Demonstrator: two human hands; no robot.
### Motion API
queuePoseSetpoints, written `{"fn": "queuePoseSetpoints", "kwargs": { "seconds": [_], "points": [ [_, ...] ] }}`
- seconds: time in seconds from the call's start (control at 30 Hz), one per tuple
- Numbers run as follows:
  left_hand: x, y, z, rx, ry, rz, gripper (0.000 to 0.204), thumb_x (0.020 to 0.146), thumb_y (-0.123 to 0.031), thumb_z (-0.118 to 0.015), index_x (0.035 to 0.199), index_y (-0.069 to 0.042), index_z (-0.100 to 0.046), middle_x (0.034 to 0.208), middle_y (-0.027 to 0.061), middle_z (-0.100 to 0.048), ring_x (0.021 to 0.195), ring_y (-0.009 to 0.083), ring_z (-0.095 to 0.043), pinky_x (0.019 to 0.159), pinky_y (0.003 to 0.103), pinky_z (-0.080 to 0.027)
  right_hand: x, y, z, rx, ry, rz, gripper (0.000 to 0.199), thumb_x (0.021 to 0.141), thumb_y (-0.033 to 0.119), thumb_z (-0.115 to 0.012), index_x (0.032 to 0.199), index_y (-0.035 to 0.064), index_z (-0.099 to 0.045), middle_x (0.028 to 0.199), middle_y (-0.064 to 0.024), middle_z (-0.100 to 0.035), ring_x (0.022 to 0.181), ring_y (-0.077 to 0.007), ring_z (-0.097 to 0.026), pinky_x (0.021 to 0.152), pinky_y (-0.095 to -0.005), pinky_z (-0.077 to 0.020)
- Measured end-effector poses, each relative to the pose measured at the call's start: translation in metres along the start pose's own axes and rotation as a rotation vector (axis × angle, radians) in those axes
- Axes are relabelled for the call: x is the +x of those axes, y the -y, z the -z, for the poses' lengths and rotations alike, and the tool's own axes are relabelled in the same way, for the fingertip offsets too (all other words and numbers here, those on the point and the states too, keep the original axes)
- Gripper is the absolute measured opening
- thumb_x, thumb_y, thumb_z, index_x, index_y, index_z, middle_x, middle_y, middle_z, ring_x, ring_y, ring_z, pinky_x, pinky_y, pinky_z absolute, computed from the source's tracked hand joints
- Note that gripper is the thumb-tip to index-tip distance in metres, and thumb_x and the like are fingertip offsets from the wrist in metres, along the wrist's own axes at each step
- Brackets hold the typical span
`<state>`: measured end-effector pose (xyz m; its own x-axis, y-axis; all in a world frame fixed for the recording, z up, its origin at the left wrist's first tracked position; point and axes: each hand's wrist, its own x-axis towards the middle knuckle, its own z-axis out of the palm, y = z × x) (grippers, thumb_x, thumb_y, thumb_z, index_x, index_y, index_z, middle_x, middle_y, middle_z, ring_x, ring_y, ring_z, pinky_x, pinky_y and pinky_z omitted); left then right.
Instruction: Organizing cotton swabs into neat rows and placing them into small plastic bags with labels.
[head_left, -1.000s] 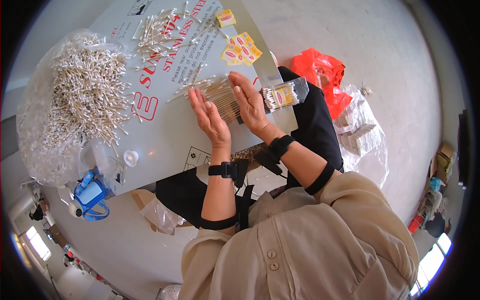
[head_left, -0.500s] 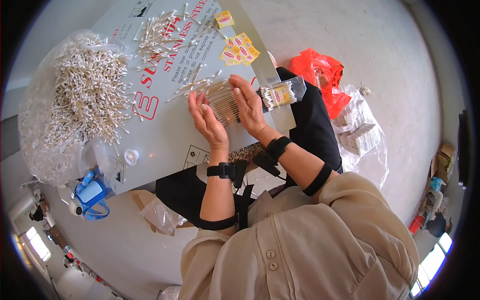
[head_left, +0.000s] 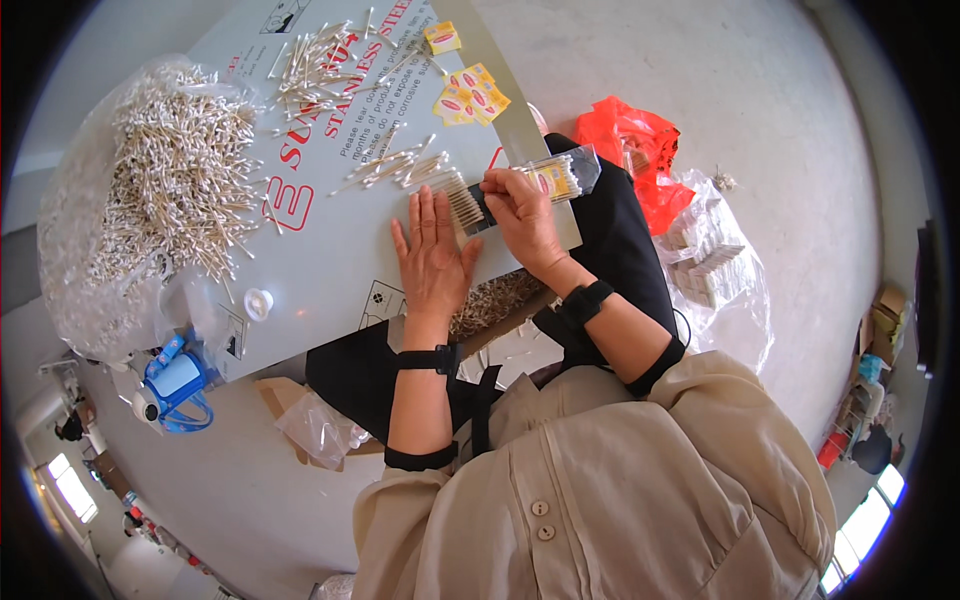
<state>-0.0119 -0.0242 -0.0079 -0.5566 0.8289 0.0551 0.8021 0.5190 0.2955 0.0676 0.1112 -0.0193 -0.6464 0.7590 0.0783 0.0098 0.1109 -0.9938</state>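
Note:
My left hand (head_left: 432, 252) lies flat, fingers spread, on the grey board (head_left: 330, 250), its fingertips against a neat row of cotton swabs (head_left: 458, 195). My right hand (head_left: 522, 215) grips a clear plastic sleeve (head_left: 560, 175) with a yellow label, its mouth at the end of the swab row. Loose swabs (head_left: 390, 165) lie just beyond the row. A big heap of swabs (head_left: 170, 180) on clear plastic fills the board's left side.
Yellow labels (head_left: 470, 95) lie at the board's far edge. A red plastic bag (head_left: 635, 150) and a clear bag of packed sleeves (head_left: 715, 250) sit on the floor at right. A blue tape dispenser (head_left: 175, 385) and a white cap (head_left: 257, 303) are near left.
Both hands were cupped around the swab bundle; now my left hand lies flat and my right hand has brought the sleeve to the swab row.

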Motion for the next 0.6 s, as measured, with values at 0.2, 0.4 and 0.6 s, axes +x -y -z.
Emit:
{"fn": "queuePoseSetpoints", "kwargs": {
  "seconds": [0.2,0.4,0.6],
  "points": [
    [-0.006,-0.004,0.004,0.001,-0.011,0.012,0.084,0.091,-0.052,-0.057,0.153,-0.006,-0.025,0.160,0.0155,-0.023,0.149,0.0302,-0.019,0.119,0.056,-0.011,-0.002,0.015,0.017,-0.495,0.180,0.193,0.013,0.080,0.000,-0.066,0.093,0.0030,-0.066,0.087,-0.0133,-0.061,0.077,-0.0314,-0.064,0.067,-0.0374,-0.0520],
    [-0.009,-0.005,-0.001,0.028,0.009,0.044,0.086,0.089,-0.055,-0.057,0.153,-0.007,-0.025,0.161,0.0146,-0.022,0.150,0.0295,-0.017,0.119,0.055,-0.010,-0.003,0.016,0.014,-0.585,0.212,0.238,0.007,0.082,0.006,-0.067,0.089,0.0054,-0.066,0.083,-0.0113,-0.059,0.077,-0.0343,-0.063,0.066,-0.0424,-0.0512],
    [-0.009,-0.006,-0.003,0.030,0.000,0.051,0.086,0.089,-0.055,-0.057,0.153,-0.008,-0.025,0.161,0.0137,-0.022,0.150,0.0292,-0.018,0.119,0.056,-0.010,-0.003,0.016,0.016,-0.648,0.251,0.262,0.006,0.082,0.005,-0.065,0.088,0.0057,-0.066,0.083,-0.0113,-0.059,0.076,-0.0342,-0.063,0.066,-0.0424,-0.0511]
  ]
}}
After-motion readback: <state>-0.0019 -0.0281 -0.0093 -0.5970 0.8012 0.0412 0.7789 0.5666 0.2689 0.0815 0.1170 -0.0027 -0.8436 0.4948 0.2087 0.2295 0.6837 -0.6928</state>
